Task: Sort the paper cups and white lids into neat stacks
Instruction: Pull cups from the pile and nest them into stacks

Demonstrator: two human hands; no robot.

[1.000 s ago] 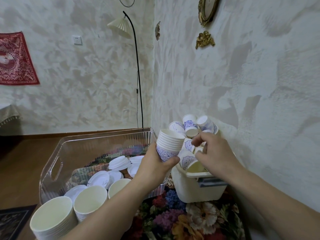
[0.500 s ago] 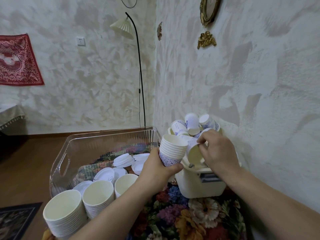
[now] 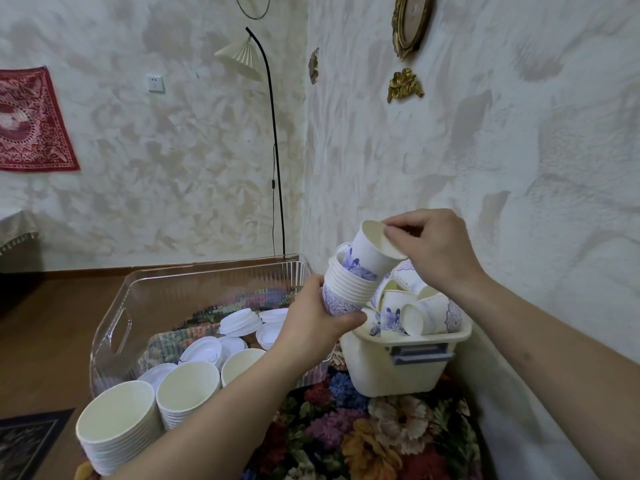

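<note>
This looks like a lived-in home, a sitting room corner. A slim black floor lamp (image 3: 266, 133) with a pleated shade leans by textured plaster walls, a red patterned cloth (image 3: 31, 123) hangs as decoration, a gilt oval frame (image 3: 412, 22) sits above a gold ornament (image 3: 404, 85), and a floral tablecloth (image 3: 363, 434) covers the tabletop.

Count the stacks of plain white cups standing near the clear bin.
3: front-left stack, middle stack, and a third partly hidden by the left arm. More may be hidden.
</note>
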